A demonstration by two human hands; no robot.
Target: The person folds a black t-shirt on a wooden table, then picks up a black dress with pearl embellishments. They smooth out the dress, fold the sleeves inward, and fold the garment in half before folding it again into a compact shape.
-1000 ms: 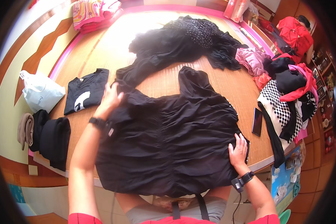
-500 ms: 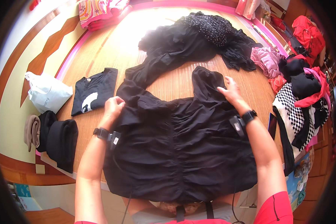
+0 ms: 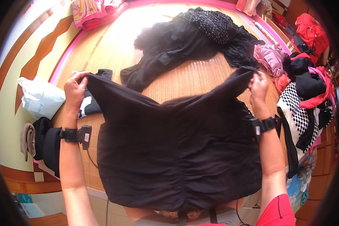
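Black garment (image 3: 179, 147), lettered bag (image 3: 39, 96) leftward

Over on the left I see a cream wall (image 3: 5, 113) with a jagged brown band (image 3: 47, 43), strong light (image 3: 139, 24) washing out the far end of the pink-edged, straw-coloured matted surface (image 3: 173, 81) in the middle, pale tiled floor (image 3: 116, 214) nearest, and brown panels (image 3: 312, 201) at near right.
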